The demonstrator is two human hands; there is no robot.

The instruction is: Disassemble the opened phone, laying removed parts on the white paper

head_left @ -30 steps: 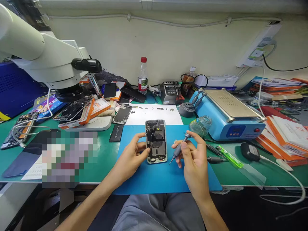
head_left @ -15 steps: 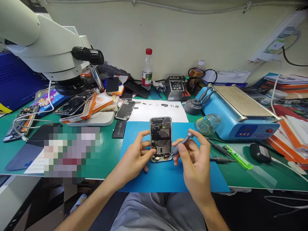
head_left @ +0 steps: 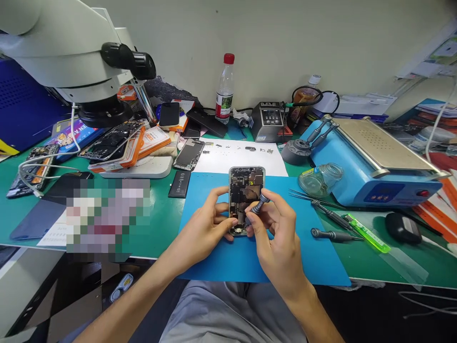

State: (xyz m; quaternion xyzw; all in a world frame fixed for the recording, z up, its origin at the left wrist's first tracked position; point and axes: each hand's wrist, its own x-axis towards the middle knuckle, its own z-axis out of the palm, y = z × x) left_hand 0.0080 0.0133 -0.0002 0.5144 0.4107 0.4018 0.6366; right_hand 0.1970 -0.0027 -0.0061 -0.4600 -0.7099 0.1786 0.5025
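Observation:
An opened phone (head_left: 246,190) stands tilted over the blue mat (head_left: 210,257), its circuit boards and inner parts showing. My left hand (head_left: 207,221) is closed on its left edge, thumb on the lower left corner. In my right hand (head_left: 278,228) a grey precision screwdriver (head_left: 259,206) is gripped between thumb and fingers, a fingertip on its end cap. It slants down toward the phone's lower part; my fingers hide its tip, so I cannot tell whether it touches. Behind the phone, small parts (head_left: 250,148) lie on a white sheet (head_left: 221,164).
Left of the mat are a phone battery (head_left: 179,184), a phone screen (head_left: 189,154) and a microscope (head_left: 103,81). To the right lie another screwdriver (head_left: 335,235), tweezers (head_left: 310,197), a green knife (head_left: 369,233), a glass jar (head_left: 321,180) and a blue heating plate (head_left: 374,166).
My right hand has brought the screwdriver left, from the phone's lower right corner to over its lower middle. The view has shifted slightly; my left hand keeps its hold.

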